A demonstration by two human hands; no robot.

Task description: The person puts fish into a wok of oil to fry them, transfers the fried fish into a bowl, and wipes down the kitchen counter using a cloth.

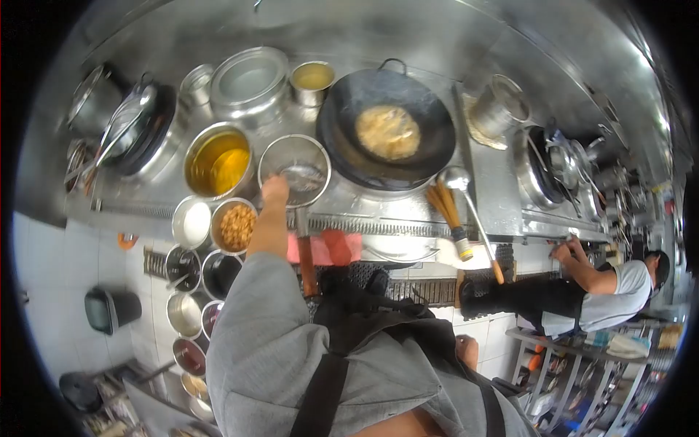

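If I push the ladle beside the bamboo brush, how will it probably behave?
The ladle is probably stiff, as its handle looks straight. It may tip off, since that handle overhangs the counter.

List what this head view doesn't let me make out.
Head view, left hand: its own back hides the fingertips.
Head view, right hand: partly behind the shirt; finger pose unclear.
Head view, food in the wok: too small and blurred to identify.
Head view, lower-right rack: what it holds is blurred.
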